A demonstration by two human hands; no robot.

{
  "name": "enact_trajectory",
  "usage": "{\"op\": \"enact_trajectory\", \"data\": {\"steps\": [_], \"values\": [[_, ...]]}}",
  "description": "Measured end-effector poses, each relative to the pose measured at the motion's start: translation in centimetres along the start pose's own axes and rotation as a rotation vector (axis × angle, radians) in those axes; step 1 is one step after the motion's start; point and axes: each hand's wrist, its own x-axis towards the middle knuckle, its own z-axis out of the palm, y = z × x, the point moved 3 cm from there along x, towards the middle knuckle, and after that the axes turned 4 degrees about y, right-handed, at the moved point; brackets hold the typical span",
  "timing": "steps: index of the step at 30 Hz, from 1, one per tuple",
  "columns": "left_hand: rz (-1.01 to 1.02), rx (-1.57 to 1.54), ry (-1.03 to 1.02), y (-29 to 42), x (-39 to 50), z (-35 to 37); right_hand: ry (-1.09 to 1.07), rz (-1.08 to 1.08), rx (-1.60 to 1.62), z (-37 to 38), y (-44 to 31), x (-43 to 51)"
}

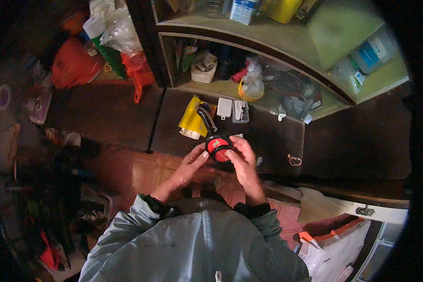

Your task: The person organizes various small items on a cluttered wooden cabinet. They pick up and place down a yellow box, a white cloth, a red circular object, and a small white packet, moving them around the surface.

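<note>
Both hands hold a pair of round black-rimmed discs with red faces (219, 143), which overlap at the front edge of a dark wooden cabinet top; whether they are joined I cannot tell. My left hand (189, 167) grips their left side, thumb at the rim. My right hand (244, 160) has its thumb on the lower red face and its fingers at the right rim. Just beyond lies a dark curved object (206, 120), on a yellow packet (191, 120). A white plastic case (224, 108) and a clear plastic box with small items (240, 111) lie beside it.
Glass-fronted shelves (285, 49) with bottles and bags rise behind the cabinet top. Red plastic bags (75, 63) sit at the back left. A thin looped cord (294, 160) lies to the right. Below right stands a white bag (333, 250) near a white metal frame with a latch (365, 210).
</note>
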Motion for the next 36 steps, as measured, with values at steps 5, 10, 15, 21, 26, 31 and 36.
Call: {"op": "enact_trajectory", "data": {"steps": [5,10,15,21,26,31,36], "values": [[0.017,-0.006,-0.032,-0.3,0.5,-2.1,0.04,0.104,0.036,1.7,0.1,-1.1],[-0.054,0.01,-0.012,-0.5,-0.1,-2.5,0.131,-0.032,-0.18,2.6,1.1,-1.9],[-0.024,0.156,0.098,-1.5,-1.1,-2.6,0.096,-0.069,-0.344,4.5,2.9,-3.2],[-0.144,0.159,0.125,-2.4,-0.8,-6.3,0.066,-0.026,-0.591,2.6,3.1,-2.2],[0.0,0.254,0.309,-2.3,-0.2,-9.5,0.417,-0.32,-1.234,-2.4,3.2,-0.3],[0.191,0.815,0.324,-2.4,4.6,-12.4,0.496,-0.24,-1.329,-4.6,6.8,1.6],[0.48,1.139,0.321,-1.1,6.1,-12.9,0.55,-0.407,-1.078,-8.4,5.2,0.5]]}}
